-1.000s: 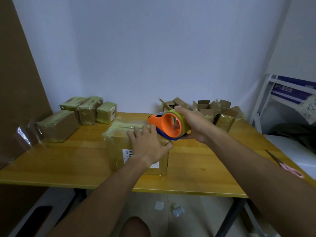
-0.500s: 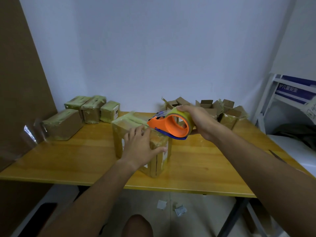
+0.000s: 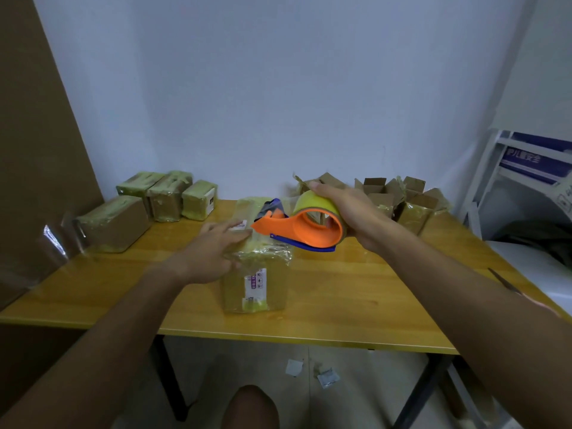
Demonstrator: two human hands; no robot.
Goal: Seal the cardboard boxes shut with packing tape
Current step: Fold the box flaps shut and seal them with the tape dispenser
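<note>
A cardboard box (image 3: 263, 283) wrapped in yellowish tape stands at the middle of the wooden table (image 3: 356, 305), its short labelled end facing me. My left hand (image 3: 213, 252) lies flat on the box's top left side, fingers spread and blurred. My right hand (image 3: 353, 215) grips an orange tape dispenser (image 3: 300, 230) with a yellow tape roll, held just above the box's far right corner, its blue-edged nose pointing left over the box top.
Several taped boxes (image 3: 154, 209) sit at the table's back left. Open, unsealed cardboard boxes (image 3: 399, 199) cluster at the back right. Scissors (image 3: 504, 283) lie near the right edge. A white shelf (image 3: 526, 168) stands to the right. Paper scraps (image 3: 309, 370) lie on the floor.
The box has been turned on the table so its short labelled end now faces me. My left hand slid along its top, and the dispenser stayed above it, shifting slightly right.
</note>
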